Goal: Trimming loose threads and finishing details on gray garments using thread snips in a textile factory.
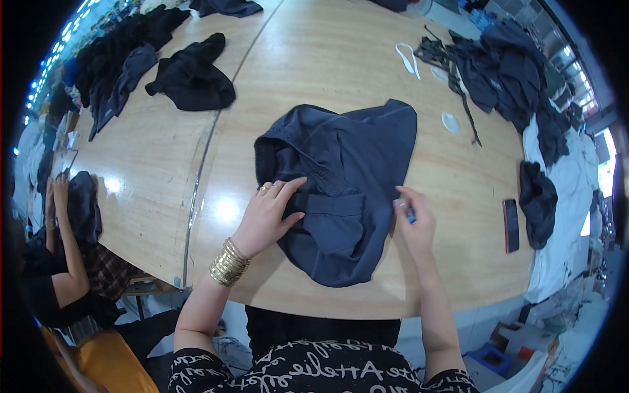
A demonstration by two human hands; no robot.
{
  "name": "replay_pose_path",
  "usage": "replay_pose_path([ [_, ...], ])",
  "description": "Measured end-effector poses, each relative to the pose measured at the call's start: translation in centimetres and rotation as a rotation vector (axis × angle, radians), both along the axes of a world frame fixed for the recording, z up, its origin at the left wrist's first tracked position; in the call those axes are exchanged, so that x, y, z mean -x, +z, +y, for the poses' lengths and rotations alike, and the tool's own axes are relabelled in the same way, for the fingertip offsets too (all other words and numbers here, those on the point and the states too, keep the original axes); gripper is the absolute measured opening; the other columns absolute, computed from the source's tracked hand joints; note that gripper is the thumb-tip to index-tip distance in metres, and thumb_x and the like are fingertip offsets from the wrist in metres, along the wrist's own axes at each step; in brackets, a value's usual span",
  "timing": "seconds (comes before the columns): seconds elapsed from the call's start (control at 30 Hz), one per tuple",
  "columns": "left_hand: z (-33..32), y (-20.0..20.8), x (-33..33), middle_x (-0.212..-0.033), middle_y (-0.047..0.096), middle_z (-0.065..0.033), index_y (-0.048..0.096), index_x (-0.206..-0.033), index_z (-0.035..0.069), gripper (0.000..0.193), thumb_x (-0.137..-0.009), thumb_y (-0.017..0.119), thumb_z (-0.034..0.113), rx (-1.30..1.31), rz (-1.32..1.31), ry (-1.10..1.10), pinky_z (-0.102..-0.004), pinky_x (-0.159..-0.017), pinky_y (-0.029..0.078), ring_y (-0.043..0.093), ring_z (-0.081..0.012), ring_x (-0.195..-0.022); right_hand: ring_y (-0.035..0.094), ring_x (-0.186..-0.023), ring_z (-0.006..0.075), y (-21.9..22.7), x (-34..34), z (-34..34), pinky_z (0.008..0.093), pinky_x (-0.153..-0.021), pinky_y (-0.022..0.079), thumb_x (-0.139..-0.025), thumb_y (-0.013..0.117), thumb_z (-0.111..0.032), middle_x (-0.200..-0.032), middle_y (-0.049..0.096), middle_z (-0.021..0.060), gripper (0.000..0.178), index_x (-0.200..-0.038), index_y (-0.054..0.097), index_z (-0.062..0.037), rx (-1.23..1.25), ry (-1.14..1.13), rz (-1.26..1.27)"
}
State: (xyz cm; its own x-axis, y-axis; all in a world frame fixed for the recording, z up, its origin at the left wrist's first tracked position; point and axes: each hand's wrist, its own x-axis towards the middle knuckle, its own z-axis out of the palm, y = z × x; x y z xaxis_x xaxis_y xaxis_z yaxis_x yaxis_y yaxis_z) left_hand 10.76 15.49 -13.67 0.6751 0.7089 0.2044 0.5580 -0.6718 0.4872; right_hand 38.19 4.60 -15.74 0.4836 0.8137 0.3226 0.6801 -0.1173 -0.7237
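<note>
A dark navy garment [334, 255] with a gathered elastic waistband lies on the wooden table in front of me. A pocket-like panel shows on it, and its waist opening faces the left. My left hand [262, 213] rests at the garment's left edge, below the waistband, thumb and forefinger apart; it wears rings and stacked gold bangles. Just off the garment's right edge is my right hand [417, 219], its fingers curled round a small blue object [411, 215]. Most of that object is hidden, so I cannot make out its kind.
A black garment [193, 75] lies far left, near dark piles [124, 59]. On the right are a phone [511, 226], a small black garment [537, 203], a dark heap [501, 65] and white cloth [563, 216]. Another person's hands [59, 190] touch dark cloth at the left.
</note>
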Motion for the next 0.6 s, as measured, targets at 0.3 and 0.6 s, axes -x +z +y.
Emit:
replay_pose_path([
  [0.3, -5.2, 0.8, 0.5, -0.099, 0.054, -0.01, 0.061, -0.106, 0.006, 0.035, -0.074, 0.074, 0.012, 0.107, -0.03, 0.053, -0.0311, -0.073, 0.048, 0.056, -0.0239, -0.086, 0.061, -0.072, 0.0205, -0.1, 2.5, -5.5, 0.0304, -0.064, 0.049, -0.078, 0.072, -0.014, -0.085, 0.063, 0.0078, 0.026, -0.101, 0.063, -0.0052, 0.172, 0.069, 0.204],
  [0.6, -6.7, 4.5, 12.1, -0.104, 0.059, -0.0079, 0.069, -0.093, 0.006, 0.017, -0.076, 0.069, 0.005, 0.42, 0.073, -0.009, -0.0299, -0.078, 0.049, 0.06, -0.0201, -0.087, 0.058, -0.062, 0.0202, 1.7, 1.2, -7.2, 0.0305, -0.058, 0.044, -0.079, 0.069, -0.01, -0.071, 0.058, 0.0115, 0.016, -0.079, 0.057, 0.0003, 0.224, 0.101, 0.153],
])
